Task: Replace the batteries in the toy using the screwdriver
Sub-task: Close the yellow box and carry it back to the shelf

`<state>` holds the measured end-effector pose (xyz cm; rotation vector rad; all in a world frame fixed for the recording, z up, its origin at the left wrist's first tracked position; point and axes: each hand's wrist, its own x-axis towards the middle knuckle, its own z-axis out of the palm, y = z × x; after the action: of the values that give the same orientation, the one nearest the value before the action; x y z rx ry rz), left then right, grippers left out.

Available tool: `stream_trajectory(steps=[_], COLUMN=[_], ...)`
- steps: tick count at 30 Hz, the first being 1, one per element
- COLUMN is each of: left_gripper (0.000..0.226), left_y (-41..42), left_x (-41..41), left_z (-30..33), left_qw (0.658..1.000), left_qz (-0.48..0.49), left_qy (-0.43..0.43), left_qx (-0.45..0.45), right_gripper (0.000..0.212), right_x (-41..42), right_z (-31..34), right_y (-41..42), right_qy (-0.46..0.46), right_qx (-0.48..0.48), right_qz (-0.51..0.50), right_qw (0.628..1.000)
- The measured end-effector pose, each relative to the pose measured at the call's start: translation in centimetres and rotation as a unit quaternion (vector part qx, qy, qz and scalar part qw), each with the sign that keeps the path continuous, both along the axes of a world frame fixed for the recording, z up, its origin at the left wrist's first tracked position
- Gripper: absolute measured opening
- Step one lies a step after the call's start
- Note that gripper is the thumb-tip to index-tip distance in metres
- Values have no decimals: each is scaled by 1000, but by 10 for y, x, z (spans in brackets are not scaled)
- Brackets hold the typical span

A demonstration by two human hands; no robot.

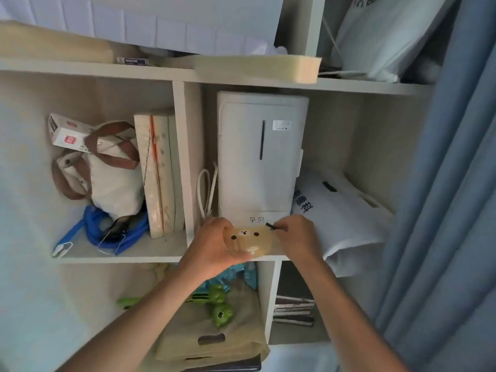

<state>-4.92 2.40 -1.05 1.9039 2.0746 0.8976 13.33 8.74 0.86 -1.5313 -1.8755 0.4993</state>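
A tan, bear-faced toy (249,241) with black dot eyes and a small nose is held in front of a shelf edge. My left hand (214,248) grips it from the left and below, fingers curled round its rim. To the right, my right hand (296,237) pinches a thin black screwdriver (271,226), whose tip points up-left just above the toy's right edge. No batteries are visible.
A white shelf unit (185,167) fills the view. Behind the toy stands a white appliance (257,157) with a cable beside it. Left cubby holds a tote bag (112,170), blue cord and boards. Green toys (220,304) lie below. A blue curtain (442,210) hangs at right.
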Motion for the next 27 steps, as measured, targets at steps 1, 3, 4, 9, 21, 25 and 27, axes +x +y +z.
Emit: stream_trajectory(steps=[1, 3, 4, 9, 21, 25, 27], left_gripper=[61, 68, 71, 55, 52, 56, 58], left_y=[4, 11, 14, 18, 23, 24, 21], left_x=[0, 0, -1, -4, 1, 3, 5], left_z=[-1, -2, -3, -4, -19, -20, -17], left_qw=[1000, 999, 999, 999, 998, 998, 998], left_qz=[12, 30, 35, 31, 43, 48, 48], left_qy=[4, 14, 16, 8, 29, 35, 35], left_qx=[-4, -8, -11, -33, 17, 28, 28], right_gripper=[20, 20, 21, 32, 19, 16, 17], right_x=[0, 0, -1, -5, -12, -12, -12], right_z=[-3, -9, -13, -28, -42, -44, -43], right_y=[7, 19, 23, 32, 38, 39, 38], right_qy=[-6, -34, -55, -120, -188, -193, -194], right_qx=[-8, -12, -8, 27, 65, 68, 68], right_qz=[4, 10, 9, 6, -8, -9, -7], right_qw=[1000, 999, 998, 992, 980, 979, 979])
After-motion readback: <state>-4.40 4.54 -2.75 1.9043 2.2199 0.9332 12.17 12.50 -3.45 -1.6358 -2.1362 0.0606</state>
